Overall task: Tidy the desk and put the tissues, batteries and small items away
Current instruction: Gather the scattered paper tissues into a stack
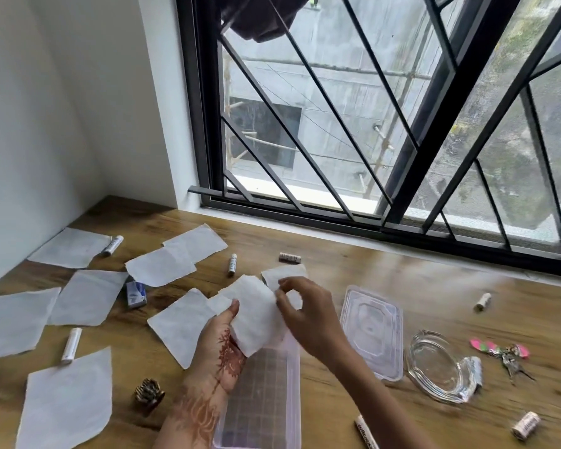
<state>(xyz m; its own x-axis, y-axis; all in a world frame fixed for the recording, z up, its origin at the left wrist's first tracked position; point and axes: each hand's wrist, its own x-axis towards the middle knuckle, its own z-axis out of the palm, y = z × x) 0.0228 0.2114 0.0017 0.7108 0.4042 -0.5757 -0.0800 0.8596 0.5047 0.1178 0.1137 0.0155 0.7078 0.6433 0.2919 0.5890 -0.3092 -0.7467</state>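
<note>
A small stack of folded tissues [256,314] sits in the person's left hand [222,348], thumb pressed on top and fingers closed beneath, held just above the open clear plastic box [263,403] at the desk's near edge. The right hand [305,314] is beside it, thumb and forefinger pinched on the upper corner of the stack (the fingertips are a little blurred). The box's lid [374,332] lies flat just to the right.

More loose tissues [88,298] are spread across the left half of the wooden desk [370,273], some overlapping. Batteries lie scattered among them: one [71,346] near the left edge, one [232,264] behind the hands, another [113,245] touching a far tissue, one [483,301] well off to the right and one [526,425] at the near right corner. A small blue-and-white packet [136,294] rests between two tissues, and a dark ornament [149,394] stands left of the box. To the right sit a glass ashtray [434,367] and, near it, a bunch of keys [506,353] with pink tags.
</note>
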